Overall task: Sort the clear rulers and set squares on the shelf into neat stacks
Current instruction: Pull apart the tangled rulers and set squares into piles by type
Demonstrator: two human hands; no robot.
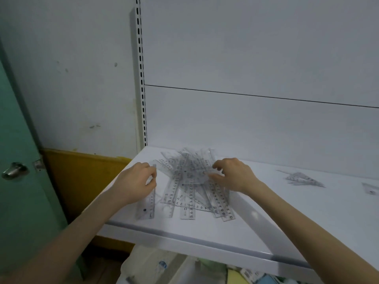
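A loose heap of clear rulers and set squares (187,179) lies criss-crossed on the white shelf (256,228), near its left end. My left hand (136,181) rests at the heap's left side, fingers curled around the top of one clear ruler (147,203) that points toward the front edge. My right hand (233,175) hovers at the heap's right side, fingers spread and bent, thumb and forefinger touching the pieces there. Whether it grips one is unclear. A small stack of set squares (303,178) lies farther right.
Another clear piece (371,188) shows at the right edge of the shelf. A slotted upright (141,78) and white back panel stand behind. A green door (20,160) with a handle is at left. Bags and packets (164,267) sit below the shelf.
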